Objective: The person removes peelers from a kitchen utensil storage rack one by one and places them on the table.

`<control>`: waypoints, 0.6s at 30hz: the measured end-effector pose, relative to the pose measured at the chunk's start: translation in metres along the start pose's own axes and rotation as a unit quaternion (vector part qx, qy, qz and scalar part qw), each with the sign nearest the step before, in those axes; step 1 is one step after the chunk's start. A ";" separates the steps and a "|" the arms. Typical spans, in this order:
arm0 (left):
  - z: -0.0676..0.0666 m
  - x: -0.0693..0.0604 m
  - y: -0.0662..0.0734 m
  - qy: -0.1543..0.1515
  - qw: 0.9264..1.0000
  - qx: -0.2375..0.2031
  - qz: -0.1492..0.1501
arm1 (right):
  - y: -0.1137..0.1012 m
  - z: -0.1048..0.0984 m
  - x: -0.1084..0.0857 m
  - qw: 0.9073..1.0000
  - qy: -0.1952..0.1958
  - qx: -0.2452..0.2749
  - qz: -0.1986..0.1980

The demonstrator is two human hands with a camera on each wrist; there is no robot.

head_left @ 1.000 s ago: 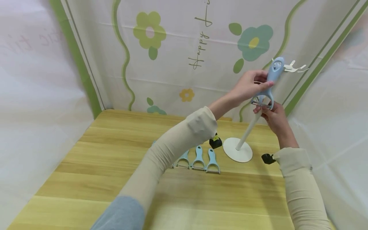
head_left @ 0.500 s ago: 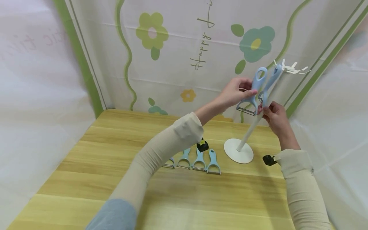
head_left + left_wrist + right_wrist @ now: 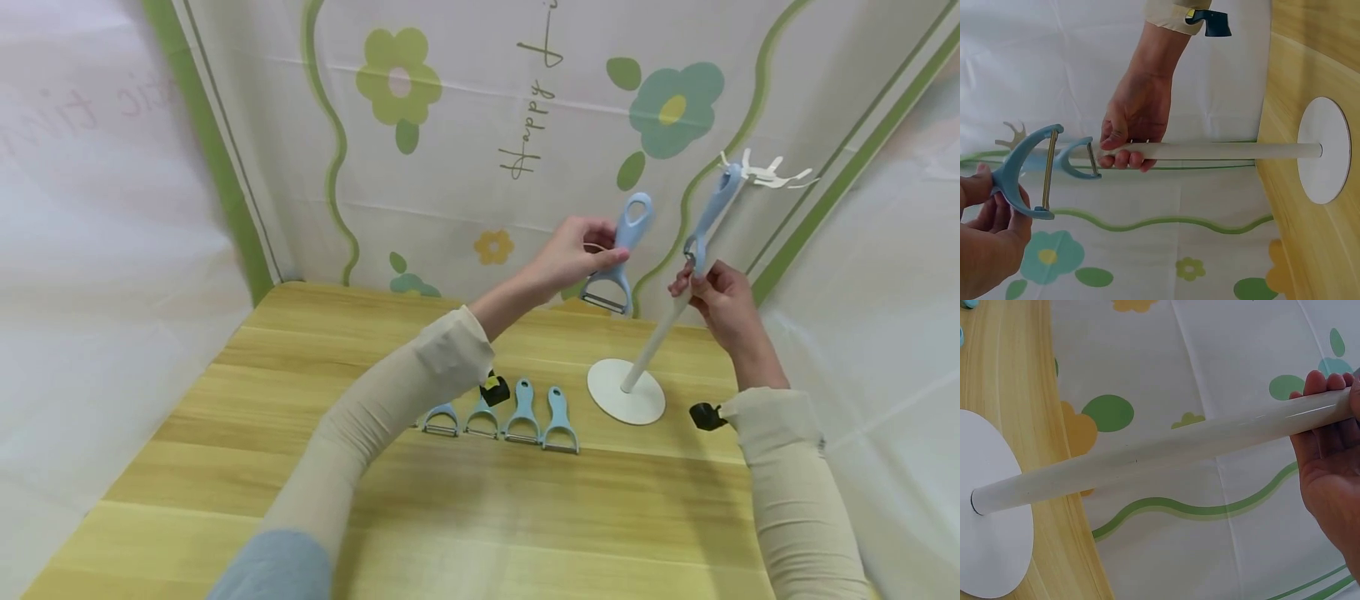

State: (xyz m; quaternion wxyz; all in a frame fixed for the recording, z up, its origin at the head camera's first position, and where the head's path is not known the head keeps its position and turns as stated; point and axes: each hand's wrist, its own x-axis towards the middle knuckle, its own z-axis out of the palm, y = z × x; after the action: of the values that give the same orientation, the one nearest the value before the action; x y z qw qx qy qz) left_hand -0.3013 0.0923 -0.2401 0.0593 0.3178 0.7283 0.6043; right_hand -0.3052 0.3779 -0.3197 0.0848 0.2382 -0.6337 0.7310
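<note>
My left hand (image 3: 573, 257) pinches a light blue Y-shaped peeler (image 3: 632, 225) by its handle, blade end down, left of the white stand. A second blue peeler (image 3: 712, 208) hangs by its handle hole from the hooks (image 3: 776, 175) at the stand's top. My right hand (image 3: 726, 304) grips the stand's white pole (image 3: 654, 343) just below that hanging peeler. In the right wrist view the fingers (image 3: 1316, 381) curl round the pole. The left wrist view has the held peeler (image 3: 1016, 169) in front of the hanging peeler (image 3: 1075, 159), the two apart.
Several light blue peelers (image 3: 523, 408) lie in a row on the wooden table (image 3: 480, 508), partly behind my left sleeve. The stand's round white base (image 3: 626, 400) rests near the back right edge. A printed curtain (image 3: 450, 167) hangs behind the table.
My left hand has moved left and down from the hooks with its peeler, baring the hanging peeler behind it. My right hand stays on the pole.
</note>
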 end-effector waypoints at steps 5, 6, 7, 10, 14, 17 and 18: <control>-0.007 -0.009 -0.012 0.018 1.000 -0.011 -0.008 | 0.000 -0.001 -0.001 1.000 0.002 0.022 0.004; -0.008 -0.011 -0.014 0.021 1.000 -0.012 -0.009 | 0.000 -0.001 -0.001 1.000 0.003 0.025 0.005; -0.010 -0.013 -0.017 0.024 1.000 -0.012 -0.012 | 0.000 -0.001 -0.001 1.000 0.003 0.028 0.006; -0.015 -0.019 -0.023 0.026 0.999 -0.011 -0.020 | 0.000 -0.001 -0.001 1.000 0.004 0.021 0.005; -0.024 -0.028 -0.032 0.032 0.999 -0.009 -0.032 | 0.001 -0.001 0.000 1.000 -0.001 0.013 0.002; -0.032 -0.033 -0.038 0.036 0.999 -0.002 -0.035 | 0.001 -0.002 0.001 1.000 -0.003 0.012 0.001; -0.035 -0.035 -0.039 0.038 0.999 0.000 -0.036 | 0.001 -0.002 0.001 1.000 -0.002 0.013 0.001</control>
State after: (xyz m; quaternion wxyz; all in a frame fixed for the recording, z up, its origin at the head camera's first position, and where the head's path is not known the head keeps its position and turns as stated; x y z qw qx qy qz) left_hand -0.3057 0.0418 -0.2775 0.0529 0.2684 0.7408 0.6136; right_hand -0.3068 0.3797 -0.3203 0.0795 0.2405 -0.6245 0.7388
